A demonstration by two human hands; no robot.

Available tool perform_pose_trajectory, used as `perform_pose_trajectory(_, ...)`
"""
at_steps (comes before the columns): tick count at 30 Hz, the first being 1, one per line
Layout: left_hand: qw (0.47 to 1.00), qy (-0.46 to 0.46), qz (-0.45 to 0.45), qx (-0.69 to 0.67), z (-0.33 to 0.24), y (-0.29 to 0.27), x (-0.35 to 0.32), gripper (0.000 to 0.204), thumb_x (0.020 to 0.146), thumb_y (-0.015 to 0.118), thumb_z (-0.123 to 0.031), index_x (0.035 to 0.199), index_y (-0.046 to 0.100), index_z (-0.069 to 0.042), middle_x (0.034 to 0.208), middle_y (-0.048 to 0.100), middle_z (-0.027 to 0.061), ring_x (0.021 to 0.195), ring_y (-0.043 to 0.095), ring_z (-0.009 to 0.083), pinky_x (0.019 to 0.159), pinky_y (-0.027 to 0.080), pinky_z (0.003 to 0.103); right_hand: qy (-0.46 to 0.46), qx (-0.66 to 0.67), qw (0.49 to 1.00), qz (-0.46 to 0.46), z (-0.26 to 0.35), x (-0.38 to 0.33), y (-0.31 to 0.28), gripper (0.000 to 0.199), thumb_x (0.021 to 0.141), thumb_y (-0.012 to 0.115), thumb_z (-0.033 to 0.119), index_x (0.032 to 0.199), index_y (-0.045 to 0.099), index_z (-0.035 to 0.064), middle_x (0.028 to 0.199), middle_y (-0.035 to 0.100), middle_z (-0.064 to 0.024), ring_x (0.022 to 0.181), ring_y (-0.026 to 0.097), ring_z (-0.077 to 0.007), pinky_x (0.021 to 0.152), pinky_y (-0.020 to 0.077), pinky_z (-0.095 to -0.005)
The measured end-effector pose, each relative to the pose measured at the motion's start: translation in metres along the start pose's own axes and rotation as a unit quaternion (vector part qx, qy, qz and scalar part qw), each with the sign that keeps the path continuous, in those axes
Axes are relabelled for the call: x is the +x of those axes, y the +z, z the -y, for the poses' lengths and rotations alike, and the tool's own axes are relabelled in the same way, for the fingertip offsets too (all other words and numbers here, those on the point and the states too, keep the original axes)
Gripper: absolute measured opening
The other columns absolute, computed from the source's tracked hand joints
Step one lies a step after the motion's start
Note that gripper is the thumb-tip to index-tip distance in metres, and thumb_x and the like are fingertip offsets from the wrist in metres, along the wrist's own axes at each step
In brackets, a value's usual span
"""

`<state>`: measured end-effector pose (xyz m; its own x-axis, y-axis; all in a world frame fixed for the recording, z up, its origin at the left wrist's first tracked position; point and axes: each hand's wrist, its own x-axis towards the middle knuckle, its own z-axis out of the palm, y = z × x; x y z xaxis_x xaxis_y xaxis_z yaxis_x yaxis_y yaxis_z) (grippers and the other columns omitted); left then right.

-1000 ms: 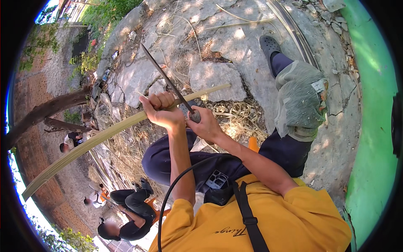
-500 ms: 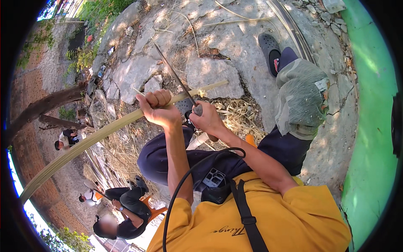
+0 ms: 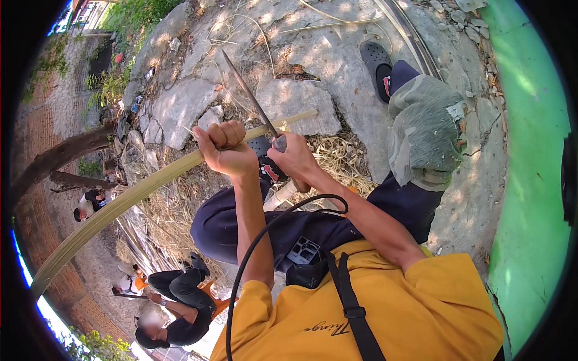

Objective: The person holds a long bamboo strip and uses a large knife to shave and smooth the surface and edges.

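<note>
A: Bamboo strip (image 3: 138, 195), long, pale yellow-green. Position: runs through the closed left hand (image 3: 226, 147); the long end sweeps away to the left of that hand and downward toward the frame edge, the short end sticks out to its right, ending over a flat grey stone (image 3: 301, 111).

B: Left hand state?

A: Fist clenched around the strip, fingers curled over the top, knuckles up. Held raised in front of the body.

B: Right hand?

A: Right hand (image 3: 295, 159) closed on the handle of a long knife (image 3: 250, 99). It sits just right of the left hand, nearly touching. The blade rises from the right hand up and to the left, crossing the strip just right of the left fist. Blade dark, narrow, tip pointing away from the person.

B: Whether the edge is cutting into the strip?

A: Cannot tell; the contact point is too small to read.

B: Surroundings?

A: Below the right hand, a heap of pale shavings (image 3: 337, 159) on rocky ground. The person sits, dark trousers, yellow shirt; a black cable (image 3: 253, 253) loops below the forearms. Further strips (image 3: 409, 36) lie beyond the hands at upper right. Other people sit well below and left of the left hand.
</note>
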<state>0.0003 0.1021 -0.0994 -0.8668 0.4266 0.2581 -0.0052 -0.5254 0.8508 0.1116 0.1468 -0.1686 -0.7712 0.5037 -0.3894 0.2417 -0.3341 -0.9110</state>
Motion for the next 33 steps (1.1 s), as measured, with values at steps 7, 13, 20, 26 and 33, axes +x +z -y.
perform_pose_trajectory(7, 1.0, -0.004, -0.007, -0.019, 0.0, 0.004, 0.007, 0.056, 0.11, 0.034, -0.04, 0.061, 0.019, -0.017, 0.054, 0.011, -0.0047, 0.051, 0.007, 0.0109, 0.05, 0.009, 0.033, -0.073, 0.059, 0.995, 0.01, -0.009, -0.004, 0.013, 0.021, 0.077, 0.067, 0.015, 0.08, 0.059, -0.0046, 0.061, 0.059, -0.0155, 0.054, 0.054, -0.0224, 0.057, 0.0469, -0.0383)
perform_pose_trajectory(13, 0.998, -0.018, -0.045, -0.025, -0.005, -0.013, 0.007, 0.056, 0.109, 0.038, -0.04, 0.061, 0.019, -0.017, 0.054, 0.012, -0.0048, 0.051, 0.008, 0.011, 0.05, 0.009, 0.033, -0.08, -0.023, 0.996, -0.019, -0.004, -0.007, 0.026, 0.022, 0.077, 0.067, 0.016, 0.083, 0.061, -0.0049, 0.063, 0.061, -0.0168, 0.056, 0.059, -0.0214, 0.058, 0.0476, -0.0384)
perform_pose_trajectory(20, 0.999, -0.005, -0.027, -0.035, -0.005, -0.006, 0.004, 0.056, 0.11, 0.036, -0.036, 0.061, 0.018, -0.015, 0.054, 0.012, -0.004, 0.051, 0.008, 0.0104, 0.05, 0.009, 0.033, -0.063, 0.002, 0.998, 0.006, -0.006, -0.008, 0.015, 0.023, 0.075, 0.067, 0.016, 0.083, 0.062, -0.0051, 0.062, 0.062, -0.0186, 0.056, 0.062, -0.0294, 0.059, 0.0496, -0.0415)
perform_pose_trajectory(26, 0.999, -0.003, -0.018, -0.028, -0.007, -0.01, 0.003, 0.055, 0.11, 0.037, -0.035, 0.061, 0.019, -0.015, 0.053, 0.012, -0.0042, 0.05, 0.008, 0.0103, 0.05, 0.009, 0.033, -0.139, -0.013, 0.99, -0.038, 0.007, -0.008, 0.031, 0.026, 0.076, 0.067, 0.016, 0.088, 0.063, -0.006, 0.069, 0.065, -0.0216, 0.065, 0.066, -0.0354, 0.065, 0.0523, -0.0425)
perform_pose_trajectory(33, 1.0, -0.007, -0.006, -0.012, 0.002, -0.004, 0.001, 0.055, 0.11, 0.036, -0.035, 0.061, 0.019, -0.015, 0.053, 0.012, -0.0043, 0.05, 0.007, 0.0109, 0.05, 0.01, 0.033, -0.04, -0.065, 0.995, -0.058, -0.043, 0.007, 0.007, 0.027, 0.075, 0.067, 0.018, 0.087, 0.064, -0.0058, 0.069, 0.065, -0.02, 0.063, 0.065, -0.0305, 0.064, 0.051, -0.0418)
